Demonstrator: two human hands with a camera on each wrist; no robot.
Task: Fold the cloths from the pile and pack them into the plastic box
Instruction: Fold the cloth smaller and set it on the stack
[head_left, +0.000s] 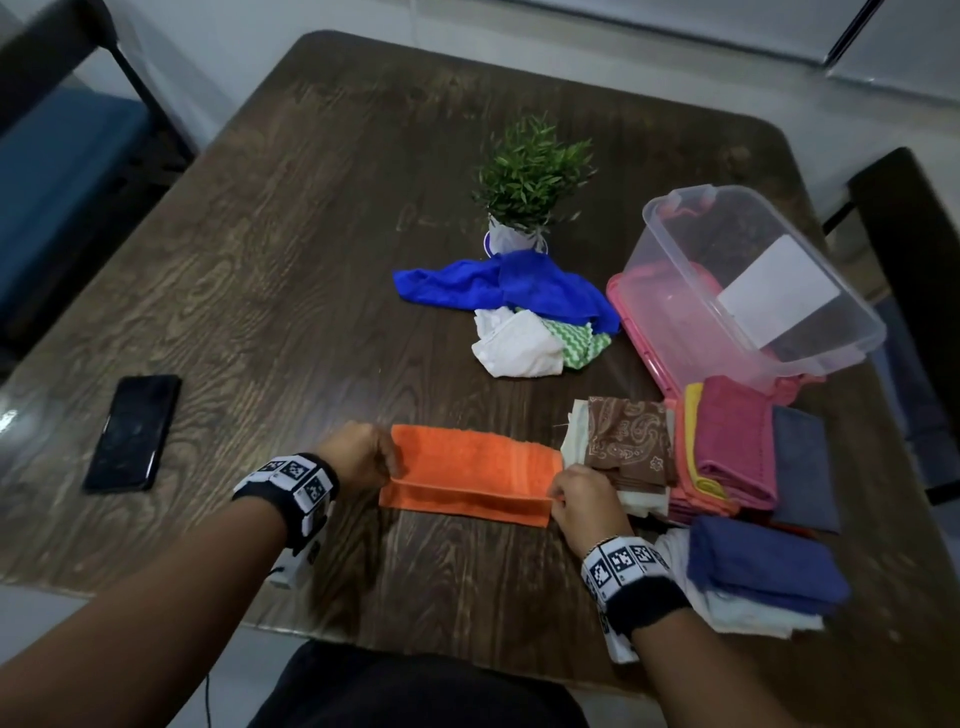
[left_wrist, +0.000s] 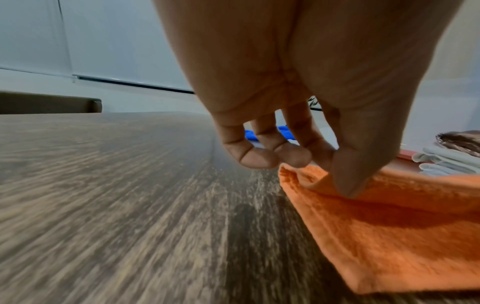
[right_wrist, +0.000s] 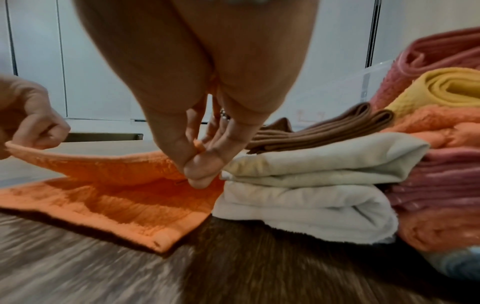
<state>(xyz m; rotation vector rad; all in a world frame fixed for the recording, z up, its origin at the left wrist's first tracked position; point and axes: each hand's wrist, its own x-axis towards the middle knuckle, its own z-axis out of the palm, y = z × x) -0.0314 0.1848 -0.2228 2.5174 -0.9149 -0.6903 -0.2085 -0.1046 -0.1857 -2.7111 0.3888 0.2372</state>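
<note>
hands grip opposite ends of a fluffy orange terry cloth (head_left: 470, 475) on the near part of the dark wood-grain table (head_left: 291, 249): the left hand (head_left: 358, 457) pinches its left corner between thumb and fingers, the right hand (head_left: 584, 501) pinches the right corner, and the upper layer is lifted off the lower one lying flat. just right of the orange cloth sit stacks of folded cloths, a brown paisley one (head_left: 628, 436) on top of cream ones, then pink, yellow and grey. farther back lies the loose pile with a crumpled blue cloth (head_left: 498, 283) over white and green ones. the clear plastic box (head_left: 753, 280) stands tilted at the right on a pink lid (head_left: 654, 358).
</note>
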